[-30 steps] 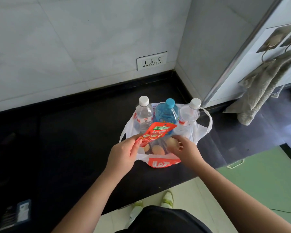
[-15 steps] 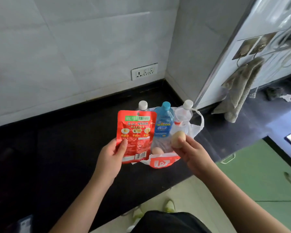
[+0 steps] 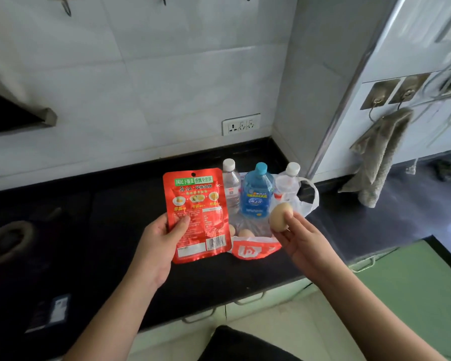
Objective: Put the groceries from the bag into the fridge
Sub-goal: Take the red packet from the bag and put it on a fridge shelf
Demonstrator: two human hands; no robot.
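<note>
Holding two things at once, the person has both hands busy above the desk (image 3: pixel 102 230). The left hand (image 3: pixel 162 238) grips a red packet (image 3: pixel 197 212) upright by its lower edge, thumb on the front. The right hand (image 3: pixel 301 243) pinches an egg (image 3: pixel 280 216) lightly at the fingertips, probably because it breaks easily. Behind them the bag (image 3: pixel 255 250) stands close to the desk's front edge, with three bottles (image 3: pixel 255 194) and more eggs inside. Open room lies to the right.
</note>
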